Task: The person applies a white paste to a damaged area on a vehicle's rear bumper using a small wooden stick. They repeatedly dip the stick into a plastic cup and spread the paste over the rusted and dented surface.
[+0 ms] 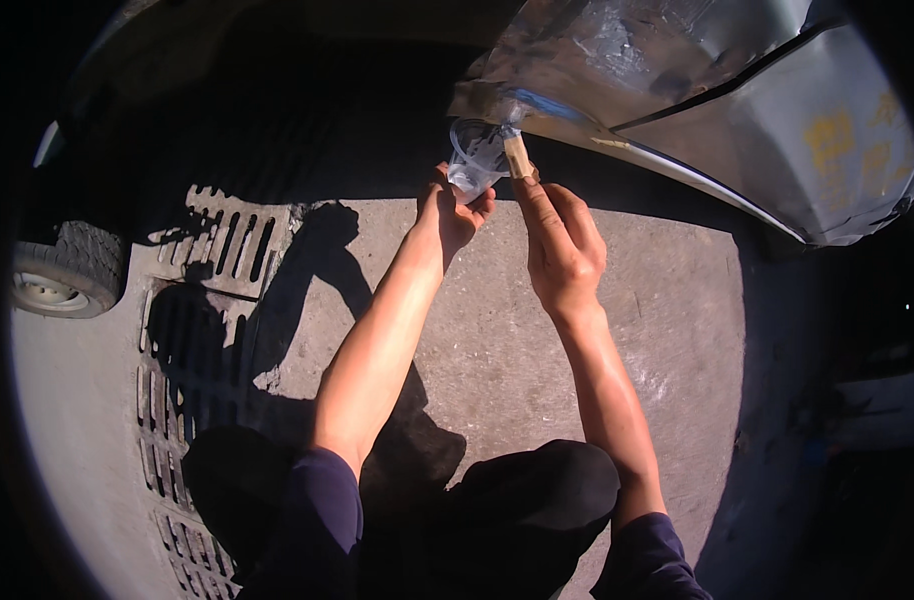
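The clear cup [466, 181] is located at the upper centre of the view, just below the near corner of a grey vehicle body panel [747, 125]. Its rim is round and its wall is see-through; its exact tilt cannot be determined. The wooden-handled tool [518, 158] is positioned at the right side of the cup rim, with its handle toward the wearer and its greyish head pointing away, up to the panel's lower edge. Contact between the tool head and the panel, or the cup rim, cannot be confirmed.

The left hand [451, 213] grips the cup from below and the near side, fingers curled around its lower part. The right hand [565, 250] pinches the end of the tool handle between thumb and fingers. Both forearms extend from dark blue sleeves [326, 515] at the lower edge.

The panel's surface is partly glossy and wrinkled; it carries a blue patch [549, 104] near the corner, yellowish marks [830, 143] at the right and a dark seam between sections. Beneath the hands is sunlit concrete [537, 390]. To the left lie a slotted drain grate [239, 250], partly covered by the wearer's shadow [312, 250], and a vehicle wheel [72, 270]. A dark-clad knee [552, 490] occupies the lower centre.
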Demonstrator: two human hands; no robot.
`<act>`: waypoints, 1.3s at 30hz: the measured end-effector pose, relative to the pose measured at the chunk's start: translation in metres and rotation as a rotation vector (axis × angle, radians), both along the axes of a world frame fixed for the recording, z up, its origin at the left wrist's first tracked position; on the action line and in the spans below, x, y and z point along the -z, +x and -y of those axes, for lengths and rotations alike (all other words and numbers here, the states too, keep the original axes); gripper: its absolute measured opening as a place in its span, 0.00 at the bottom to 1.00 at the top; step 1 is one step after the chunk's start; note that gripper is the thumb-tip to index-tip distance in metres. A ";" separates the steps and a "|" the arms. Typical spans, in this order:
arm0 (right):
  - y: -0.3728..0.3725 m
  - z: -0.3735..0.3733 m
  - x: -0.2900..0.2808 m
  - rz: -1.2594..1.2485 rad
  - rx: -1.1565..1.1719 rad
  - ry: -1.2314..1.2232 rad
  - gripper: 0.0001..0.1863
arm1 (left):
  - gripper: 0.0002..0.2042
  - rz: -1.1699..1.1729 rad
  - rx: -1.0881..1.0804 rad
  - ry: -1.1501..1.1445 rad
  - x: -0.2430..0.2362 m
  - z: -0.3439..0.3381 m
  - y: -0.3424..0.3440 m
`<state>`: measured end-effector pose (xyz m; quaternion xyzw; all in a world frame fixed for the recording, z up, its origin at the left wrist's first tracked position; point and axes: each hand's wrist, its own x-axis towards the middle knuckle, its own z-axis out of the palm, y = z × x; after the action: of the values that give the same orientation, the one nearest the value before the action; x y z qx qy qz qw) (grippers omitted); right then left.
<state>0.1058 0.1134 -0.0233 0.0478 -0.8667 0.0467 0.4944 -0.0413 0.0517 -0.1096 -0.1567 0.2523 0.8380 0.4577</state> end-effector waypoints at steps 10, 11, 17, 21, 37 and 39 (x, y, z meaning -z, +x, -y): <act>-0.005 -0.001 0.004 -0.015 -0.001 0.044 0.22 | 0.24 -0.029 0.005 0.016 0.010 -0.003 -0.003; -0.004 0.000 0.006 -0.019 0.007 0.042 0.22 | 0.24 0.016 -0.010 0.022 0.010 -0.004 -0.003; -0.004 -0.002 0.000 -0.045 -0.009 0.056 0.21 | 0.24 -0.066 -0.019 0.064 0.013 -0.005 -0.003; -0.008 -0.001 0.000 -0.020 0.014 0.053 0.22 | 0.24 -0.058 0.003 0.043 0.010 -0.004 -0.004; -0.026 0.003 -0.063 0.326 0.039 0.466 0.20 | 0.27 0.014 -0.079 0.080 0.006 0.004 -0.005; -0.025 0.010 -0.075 0.459 0.076 0.528 0.20 | 0.22 0.058 -0.093 0.065 0.004 0.007 -0.005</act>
<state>0.0805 0.1035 0.0516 0.1299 -0.9385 -0.1879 0.2589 -0.0462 0.0445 -0.1136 -0.1774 0.2043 0.8612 0.4303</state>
